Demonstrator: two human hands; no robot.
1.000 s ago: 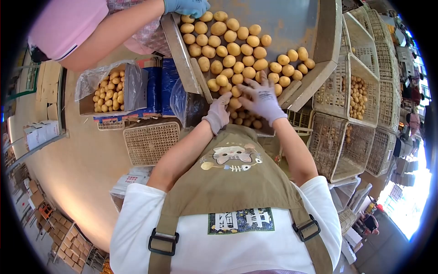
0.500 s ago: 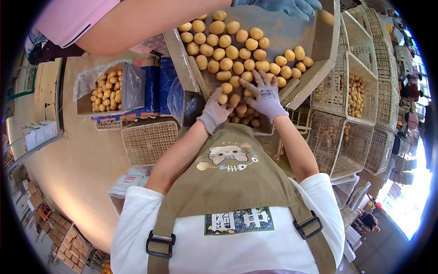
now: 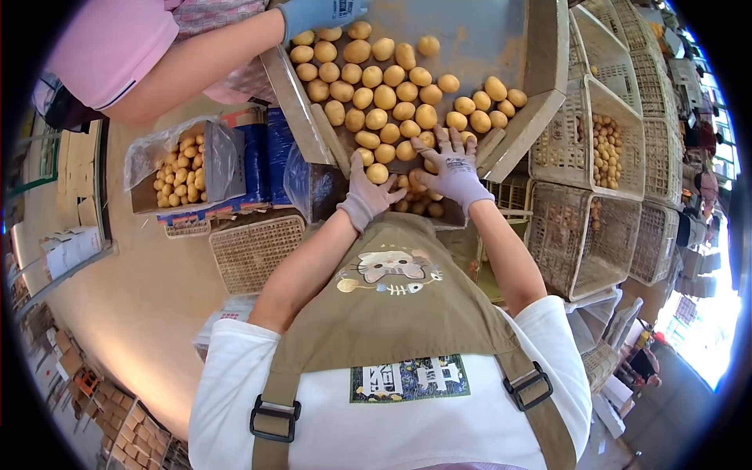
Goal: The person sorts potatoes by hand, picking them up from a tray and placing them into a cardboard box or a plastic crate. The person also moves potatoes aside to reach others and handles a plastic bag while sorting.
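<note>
Potatoes (image 3: 385, 97) between and just beyond left grip (image 3: 366, 196) and right grip (image 3: 454, 171).

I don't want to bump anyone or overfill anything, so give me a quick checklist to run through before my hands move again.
1. Gloves on: ok, on both the left hand and the right hand.
2. Other person's gloved hand apart from yours: ok, at the tray's far left.
3. Hands at the tray's narrow mouth: ok, one either side.
4. Gap between your hands free of potatoes: not ok, several lie there.
5. Room in the container below: cannot tell, hands and apron hide part.
</note>
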